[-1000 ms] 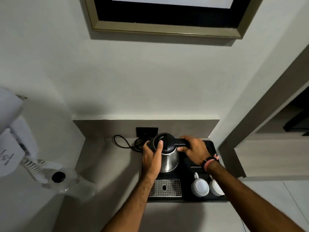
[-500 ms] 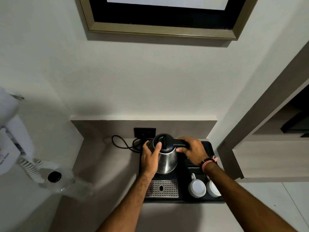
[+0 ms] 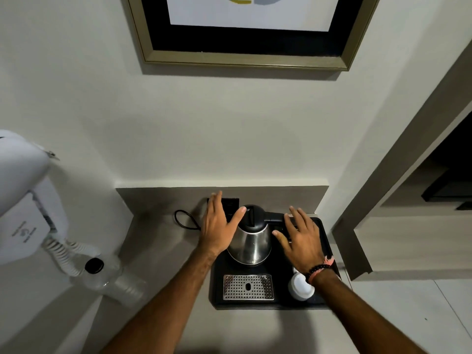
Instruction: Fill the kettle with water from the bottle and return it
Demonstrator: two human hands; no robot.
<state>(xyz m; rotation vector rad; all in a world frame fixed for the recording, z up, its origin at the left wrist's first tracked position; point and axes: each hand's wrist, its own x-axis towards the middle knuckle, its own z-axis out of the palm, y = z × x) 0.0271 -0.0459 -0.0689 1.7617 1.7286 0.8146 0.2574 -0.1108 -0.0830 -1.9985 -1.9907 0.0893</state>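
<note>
A steel kettle (image 3: 251, 245) with a black lid and handle stands upright at the back of the black tray (image 3: 325, 241). My left hand (image 3: 217, 226) hovers flat just left of the kettle, fingers spread, thumb near the lid. My right hand (image 3: 301, 238) is open to the right of the kettle, over the handle's side, holding nothing. A clear plastic water bottle (image 3: 112, 278) with a black cap stands on the counter at the left, apart from both hands.
On the tray sit a perforated metal drip grate (image 3: 248, 287) and white cups (image 3: 300, 287). A black cord (image 3: 185, 221) runs to a wall socket behind my left hand. A white wall hair dryer (image 3: 23, 195) hangs at left. A framed picture (image 3: 245, 54) hangs above.
Both hands have let go of the kettle and opened: the left came off the lid, the right off the handle. The kettle stays on the tray.
</note>
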